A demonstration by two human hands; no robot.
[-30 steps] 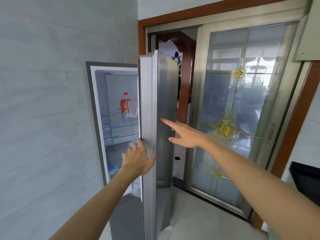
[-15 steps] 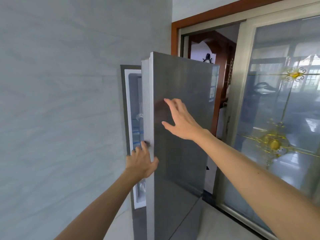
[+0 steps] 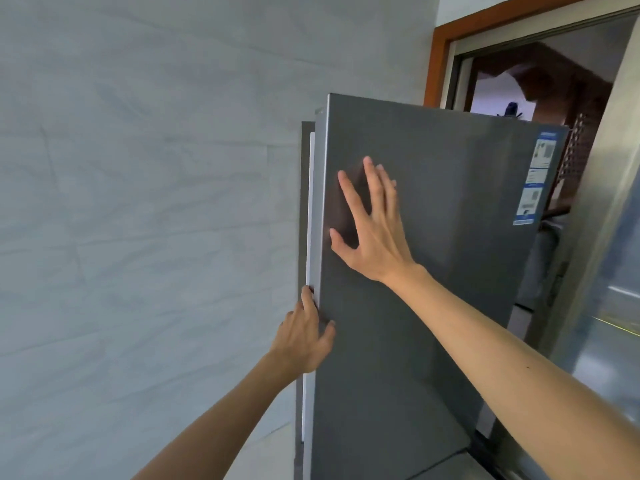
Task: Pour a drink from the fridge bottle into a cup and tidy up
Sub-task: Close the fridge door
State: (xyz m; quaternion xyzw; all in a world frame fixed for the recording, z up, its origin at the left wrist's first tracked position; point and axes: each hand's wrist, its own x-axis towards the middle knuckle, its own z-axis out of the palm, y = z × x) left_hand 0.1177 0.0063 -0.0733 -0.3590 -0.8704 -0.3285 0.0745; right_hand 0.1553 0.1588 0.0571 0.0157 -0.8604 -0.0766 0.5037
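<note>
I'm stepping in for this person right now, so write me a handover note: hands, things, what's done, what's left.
Left hand: grips the fridge door at its free edge, thumb on the front.
Right hand: flat on the door's face, fingers spread, holding nothing.
Things: door nearly closed, a narrow gap beside the white seal; bottle and cup out of view.
Done: cannot tell whether the drink was poured.
Left: likely slip the left fingers clear and push the door fully shut.

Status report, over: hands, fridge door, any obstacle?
Left hand grips fridge door edge. Right hand flat on door front. Door nearly shut; nothing else seen at gap.
</note>
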